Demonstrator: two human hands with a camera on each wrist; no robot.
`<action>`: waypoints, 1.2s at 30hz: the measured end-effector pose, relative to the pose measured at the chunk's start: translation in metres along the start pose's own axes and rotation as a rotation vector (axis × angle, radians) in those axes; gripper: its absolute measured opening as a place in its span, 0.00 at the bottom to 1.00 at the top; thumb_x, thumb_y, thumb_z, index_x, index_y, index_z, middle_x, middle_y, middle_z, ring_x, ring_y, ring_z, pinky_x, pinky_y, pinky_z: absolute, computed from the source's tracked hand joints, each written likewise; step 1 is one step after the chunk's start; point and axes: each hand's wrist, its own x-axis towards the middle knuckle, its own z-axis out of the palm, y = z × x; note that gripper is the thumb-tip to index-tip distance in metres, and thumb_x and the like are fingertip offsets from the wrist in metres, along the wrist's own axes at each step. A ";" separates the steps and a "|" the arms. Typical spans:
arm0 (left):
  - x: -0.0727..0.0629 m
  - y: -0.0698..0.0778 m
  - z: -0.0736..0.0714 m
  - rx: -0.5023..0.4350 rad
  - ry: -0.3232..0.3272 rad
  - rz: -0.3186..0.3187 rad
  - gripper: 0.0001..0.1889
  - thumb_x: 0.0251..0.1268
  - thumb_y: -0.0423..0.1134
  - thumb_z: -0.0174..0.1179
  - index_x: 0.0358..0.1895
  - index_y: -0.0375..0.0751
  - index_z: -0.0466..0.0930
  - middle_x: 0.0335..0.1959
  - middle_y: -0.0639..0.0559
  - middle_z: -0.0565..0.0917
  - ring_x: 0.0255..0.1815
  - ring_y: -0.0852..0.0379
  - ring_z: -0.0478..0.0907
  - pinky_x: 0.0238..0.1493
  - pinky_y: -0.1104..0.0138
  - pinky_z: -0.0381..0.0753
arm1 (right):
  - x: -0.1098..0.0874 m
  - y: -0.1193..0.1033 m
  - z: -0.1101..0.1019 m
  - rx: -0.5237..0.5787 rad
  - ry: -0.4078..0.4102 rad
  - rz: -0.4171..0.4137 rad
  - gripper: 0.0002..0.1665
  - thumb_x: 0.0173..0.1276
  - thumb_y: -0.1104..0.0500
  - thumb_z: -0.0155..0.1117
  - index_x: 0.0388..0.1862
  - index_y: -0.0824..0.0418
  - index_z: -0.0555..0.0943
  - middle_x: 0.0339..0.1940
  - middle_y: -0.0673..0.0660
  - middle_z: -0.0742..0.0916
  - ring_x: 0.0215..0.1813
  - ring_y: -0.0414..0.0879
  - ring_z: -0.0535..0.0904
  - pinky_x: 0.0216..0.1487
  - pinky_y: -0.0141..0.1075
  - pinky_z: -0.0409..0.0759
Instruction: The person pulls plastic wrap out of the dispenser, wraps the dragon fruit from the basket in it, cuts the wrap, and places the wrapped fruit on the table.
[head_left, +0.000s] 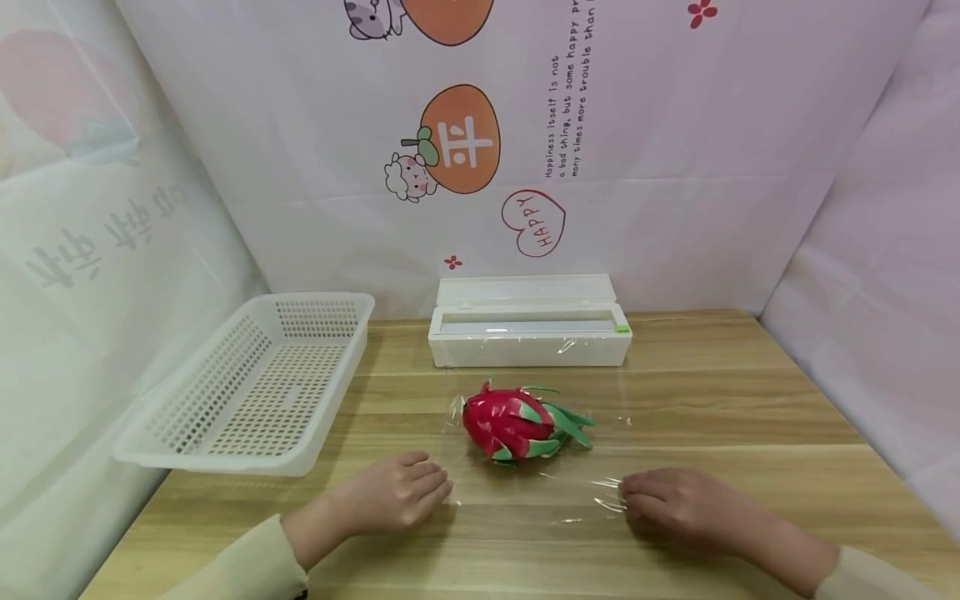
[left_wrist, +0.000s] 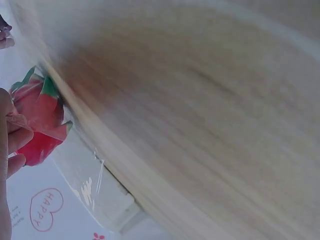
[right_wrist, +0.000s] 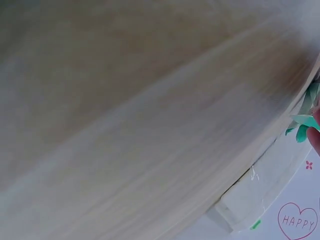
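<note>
A pink-red dragon fruit with green leaf tips lies on its side on the wooden table, its leaves toward the right. Clear plastic wrap stretches from the white dispenser box toward me, overlapping the fruit in the head view. At the near left corner of the wrap, my left hand pinches the film between thumb and fingers. My right hand grips the near right corner, where creases fan out from the fingertips. In the left wrist view, the fruit shows just beyond the left fingers.
A white perforated plastic basket stands at the left of the table. Behind the fruit, the dispenser's lid is raised. White printed cloth hangs at the back and along both sides.
</note>
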 end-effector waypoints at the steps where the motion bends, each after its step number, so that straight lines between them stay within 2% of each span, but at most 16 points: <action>1: 0.000 0.000 -0.001 -0.005 -0.003 -0.011 0.22 0.76 0.33 0.37 0.41 0.41 0.87 0.38 0.51 0.87 0.39 0.60 0.84 0.47 0.65 0.82 | 0.001 0.000 0.000 0.004 0.007 -0.002 0.17 0.77 0.57 0.48 0.35 0.62 0.82 0.37 0.53 0.87 0.38 0.45 0.85 0.38 0.34 0.84; 10: 0.003 -0.010 -0.003 0.006 0.042 -0.030 0.23 0.76 0.31 0.37 0.40 0.39 0.87 0.35 0.50 0.87 0.36 0.58 0.85 0.43 0.65 0.83 | 0.008 0.007 -0.003 -0.014 0.065 0.001 0.17 0.75 0.60 0.46 0.33 0.64 0.81 0.34 0.56 0.87 0.33 0.46 0.85 0.34 0.34 0.84; 15: 0.004 -0.016 -0.003 -0.004 0.072 -0.051 0.21 0.76 0.32 0.38 0.38 0.39 0.86 0.33 0.50 0.87 0.34 0.59 0.85 0.42 0.64 0.84 | 0.011 0.014 -0.006 -0.046 0.090 0.041 0.18 0.76 0.61 0.43 0.30 0.63 0.80 0.33 0.55 0.87 0.31 0.46 0.85 0.32 0.33 0.84; 22: 0.004 -0.022 -0.001 -0.029 0.063 -0.095 0.20 0.76 0.33 0.39 0.38 0.38 0.86 0.33 0.50 0.87 0.33 0.59 0.85 0.41 0.64 0.84 | 0.014 0.025 -0.006 -0.047 0.095 0.065 0.21 0.77 0.62 0.42 0.31 0.63 0.81 0.32 0.56 0.88 0.30 0.47 0.85 0.31 0.36 0.84; 25: 0.004 -0.025 -0.001 -0.012 0.074 -0.092 0.20 0.76 0.33 0.39 0.37 0.38 0.86 0.32 0.51 0.87 0.32 0.59 0.85 0.40 0.64 0.84 | 0.017 0.029 -0.007 -0.069 0.101 0.062 0.21 0.78 0.62 0.42 0.32 0.64 0.82 0.32 0.56 0.88 0.30 0.47 0.86 0.30 0.36 0.84; 31: 0.005 -0.032 0.000 0.001 0.102 -0.087 0.18 0.73 0.32 0.42 0.35 0.38 0.85 0.30 0.52 0.87 0.30 0.59 0.84 0.39 0.64 0.85 | 0.022 0.035 -0.012 -0.116 0.038 0.098 0.22 0.80 0.62 0.38 0.35 0.65 0.81 0.33 0.56 0.88 0.32 0.46 0.86 0.31 0.35 0.84; 36: 0.006 -0.038 0.000 -0.016 0.088 -0.108 0.17 0.72 0.32 0.43 0.34 0.38 0.85 0.29 0.53 0.87 0.30 0.59 0.84 0.38 0.64 0.84 | 0.024 0.042 -0.013 -0.127 0.022 0.110 0.23 0.80 0.61 0.38 0.37 0.66 0.81 0.33 0.56 0.88 0.33 0.47 0.86 0.32 0.37 0.84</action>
